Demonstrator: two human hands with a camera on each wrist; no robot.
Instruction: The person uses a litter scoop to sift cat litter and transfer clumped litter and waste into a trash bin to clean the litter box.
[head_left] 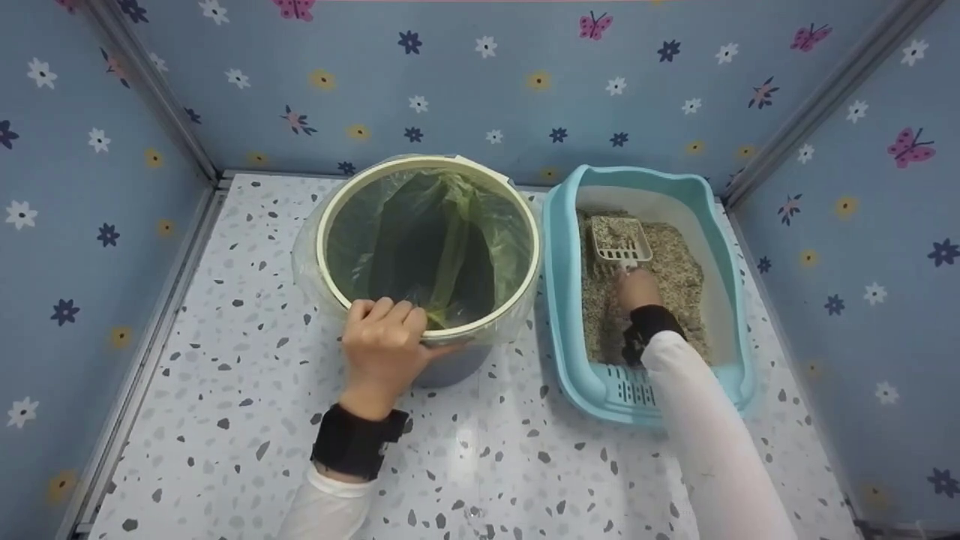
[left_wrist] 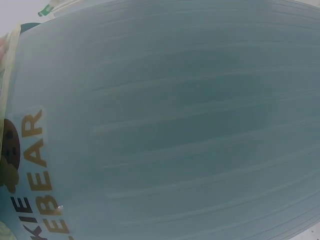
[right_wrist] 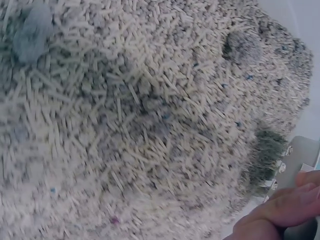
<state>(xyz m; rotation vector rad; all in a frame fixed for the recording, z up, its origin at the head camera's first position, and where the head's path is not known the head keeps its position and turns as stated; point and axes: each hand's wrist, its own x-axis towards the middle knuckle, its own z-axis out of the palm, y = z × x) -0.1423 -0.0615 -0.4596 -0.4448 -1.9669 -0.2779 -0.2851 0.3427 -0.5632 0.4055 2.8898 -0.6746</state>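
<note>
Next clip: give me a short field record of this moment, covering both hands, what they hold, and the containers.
left hand: left hand grips the near rim of the bin
bin: round, cream rim, lined with a green bag
right hand: right hand holds the scoop by its handle
scoop: white, slotted, carrying litter
litter box: light blue litter box, right of the bin, filled with pellet litter
surface: speckled table
</note>
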